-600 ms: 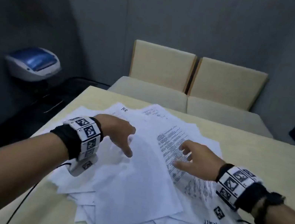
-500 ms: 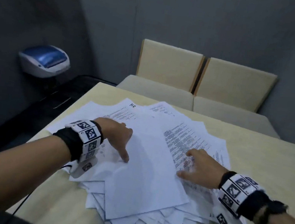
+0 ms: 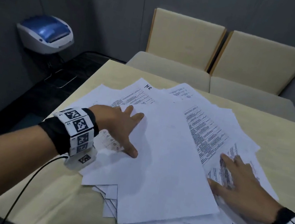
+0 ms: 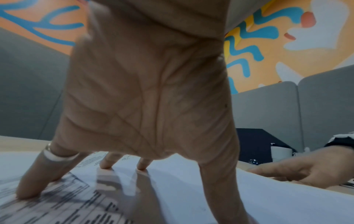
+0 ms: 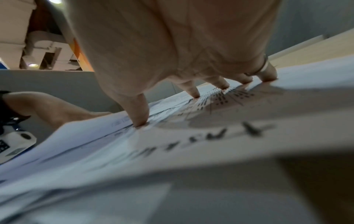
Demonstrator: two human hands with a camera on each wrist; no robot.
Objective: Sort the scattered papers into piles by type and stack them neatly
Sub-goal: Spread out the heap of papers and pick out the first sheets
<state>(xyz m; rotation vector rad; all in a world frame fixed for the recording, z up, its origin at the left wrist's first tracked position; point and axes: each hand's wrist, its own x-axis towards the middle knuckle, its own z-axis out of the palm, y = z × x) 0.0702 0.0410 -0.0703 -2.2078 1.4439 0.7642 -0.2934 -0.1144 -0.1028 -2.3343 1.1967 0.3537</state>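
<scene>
Loose heap of white papers (image 3: 165, 154) fanned unevenly on table; blank sheet (image 3: 168, 170) uppermost, printed pages toward 1 o'clock.

Both wrists: black strap (image 3: 55, 133) under white band (image 3: 79, 129) of black-and-white square markers. Left: white camera unit (image 3: 81, 160), black cable (image 3: 27, 185). Ring (image 4: 55, 156) on left hand; ring (image 5: 262, 69) on right.

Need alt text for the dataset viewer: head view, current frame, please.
Two hands press flat on a messy heap of papers on a beige table: left hand on a blank top sheet, right hand on printed pages. Behind the table stand two beige chairs; a printer sits left.
</scene>
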